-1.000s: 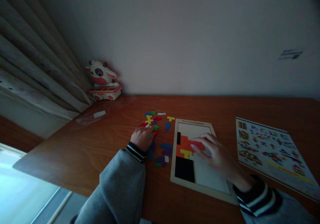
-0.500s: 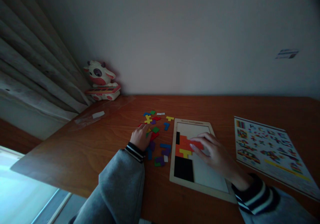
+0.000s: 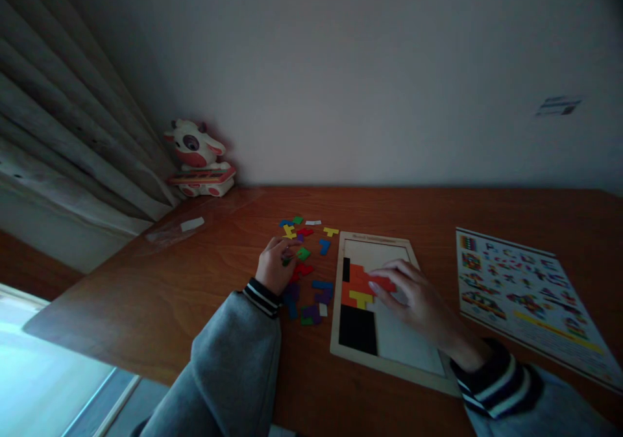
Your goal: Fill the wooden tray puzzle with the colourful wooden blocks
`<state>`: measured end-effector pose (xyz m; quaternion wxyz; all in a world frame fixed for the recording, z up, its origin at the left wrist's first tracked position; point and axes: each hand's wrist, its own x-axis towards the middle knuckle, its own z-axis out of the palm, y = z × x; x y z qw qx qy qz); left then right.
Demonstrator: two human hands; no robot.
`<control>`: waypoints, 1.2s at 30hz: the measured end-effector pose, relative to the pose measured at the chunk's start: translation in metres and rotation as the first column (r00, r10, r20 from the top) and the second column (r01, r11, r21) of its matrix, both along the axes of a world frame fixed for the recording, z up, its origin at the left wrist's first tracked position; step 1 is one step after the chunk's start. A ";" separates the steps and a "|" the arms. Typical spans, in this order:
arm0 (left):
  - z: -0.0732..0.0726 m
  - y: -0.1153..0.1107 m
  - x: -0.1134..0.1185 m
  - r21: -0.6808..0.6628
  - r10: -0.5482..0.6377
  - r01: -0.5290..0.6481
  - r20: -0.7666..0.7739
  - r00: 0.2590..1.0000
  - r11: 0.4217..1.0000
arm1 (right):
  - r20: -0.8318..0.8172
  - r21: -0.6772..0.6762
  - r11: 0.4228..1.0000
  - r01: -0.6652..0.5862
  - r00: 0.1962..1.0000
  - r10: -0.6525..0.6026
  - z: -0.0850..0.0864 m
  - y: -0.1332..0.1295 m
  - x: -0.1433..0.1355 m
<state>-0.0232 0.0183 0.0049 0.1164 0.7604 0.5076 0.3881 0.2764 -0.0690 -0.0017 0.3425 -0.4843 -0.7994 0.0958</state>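
Observation:
In the head view my left hand (image 3: 275, 267) is over the loose coloured puzzle pieces, its fingers curled together. What lies in those fingers is too dark and small to make out. Close by are a green piece (image 3: 303, 253) and a red piece (image 3: 304, 269). My right hand (image 3: 416, 304) is above the wooden puzzle board (image 3: 335, 323), thumb and fingers around a red puzzle piece (image 3: 384, 284). In the board, a yellow T-shaped piece (image 3: 361, 299) sits beside an orange piece (image 3: 357, 273) and a black area (image 3: 357, 330).
Several blue, purple, yellow and white pieces, among them a blue one (image 3: 324, 247), lie left of the board. A printed sheet (image 3: 530, 294) is at the right. A cow toy with a keyboard (image 3: 199, 161) and clear plastic wrap (image 3: 170, 234) lie at the left, near the curtain (image 3: 73, 112).
My left hand has shifted slightly and its fingers have curled inward over the pieces, partly covering the yellow one. My right hand has hardly moved.

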 end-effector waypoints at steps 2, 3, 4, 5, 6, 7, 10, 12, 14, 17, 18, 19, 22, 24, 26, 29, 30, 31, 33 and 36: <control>-0.004 -0.002 0.004 0.024 -0.055 0.053 0.075 0.996 0.998 | 0.002 -0.013 1.000 0.003 1.000 -0.003 -0.001 0.000 0.000; -0.005 -0.003 0.007 0.046 -0.087 0.082 0.110 0.990 0.996 | 0.002 -0.014 1.000 0.003 1.000 -0.003 -0.001 0.000 0.001; -0.006 -0.005 0.010 0.072 -0.122 0.113 0.135 0.983 0.991 | 0.000 -0.013 1.000 0.001 1.000 -0.001 -0.001 0.000 0.000; -0.005 -0.008 0.013 0.104 -0.160 0.146 0.147 0.976 0.984 | -0.004 -0.010 1.000 -0.002 1.000 0.002 -0.001 0.000 0.000; -0.004 -0.011 0.017 0.141 -0.204 0.184 0.144 0.968 0.973 | -0.009 -0.008 1.000 -0.008 1.000 0.008 0.000 -0.001 -0.001; -0.002 -0.015 0.021 0.181 -0.253 0.228 0.128 0.959 0.957 | -0.016 -0.007 1.000 -0.017 1.000 0.017 0.000 -0.001 -0.003; 0.008 -0.029 0.035 0.285 -0.425 0.392 0.062 0.903 0.875 | -0.053 0.005 0.998 -0.069 0.996 0.069 0.003 -0.004 -0.010; 0.012 -0.038 0.043 0.297 -0.531 0.498 0.038 0.847 0.815 | -0.091 0.026 0.993 -0.118 0.989 0.120 0.005 -0.007 -0.015; 0.014 -0.045 0.049 0.277 -0.610 0.577 0.042 0.791 0.768 | -0.123 0.046 0.986 -0.160 0.979 0.164 0.007 -0.009 -0.021; 0.013 -0.050 0.053 0.250 -0.652 0.621 0.061 0.756 0.743 | -0.142 0.055 0.983 -0.173 0.974 0.179 0.008 -0.010 -0.025; 0.012 -0.050 0.053 0.245 -0.652 0.622 0.059 0.756 0.744 | -0.144 0.057 0.984 -0.166 0.974 0.173 0.009 -0.010 -0.025; 0.011 -0.049 0.052 0.242 -0.647 0.619 0.053 0.760 0.747 | -0.147 0.060 0.985 -0.159 0.975 0.167 0.009 -0.009 -0.024; 0.009 -0.044 0.049 0.241 -0.611 0.588 0.026 0.792 0.772 | -0.188 0.043 0.991 -0.126 0.973 0.132 0.012 -0.008 -0.018; 0.006 -0.039 0.047 0.233 -0.559 0.542 0.009 0.829 0.808 | -0.250 -0.013 0.998 -0.060 0.967 0.055 0.013 -0.006 -0.012; 0.003 -0.034 0.044 0.213 -0.489 0.477 0.003 0.872 0.852 | -0.338 -0.093 0.996 0.015 0.940 -0.046 0.012 -0.004 -0.006; -0.002 -0.027 0.040 0.169 -0.393 0.386 0.012 0.919 0.907 | -0.523 -0.171 0.985 0.031 0.844 -0.118 0.009 0.001 0.002; -0.003 -0.026 0.039 0.149 -0.374 0.368 0.012 0.927 0.918 | -0.570 -0.184 0.983 0.016 0.813 -0.120 0.009 0.002 0.004; -0.003 -0.025 0.037 0.132 -0.357 0.352 0.011 0.934 0.927 | -0.597 -0.196 0.981 0.001 0.793 -0.121 0.008 0.003 0.006; -0.001 -0.023 0.036 0.100 -0.326 0.325 0.002 0.945 0.941 | -0.594 -0.235 0.972 -0.006 0.792 -0.139 0.008 0.004 0.008; 0.001 -0.021 0.033 0.076 -0.284 0.284 -0.010 0.959 0.956 | -0.556 -0.284 0.959 0.014 0.812 -0.176 0.011 0.002 0.009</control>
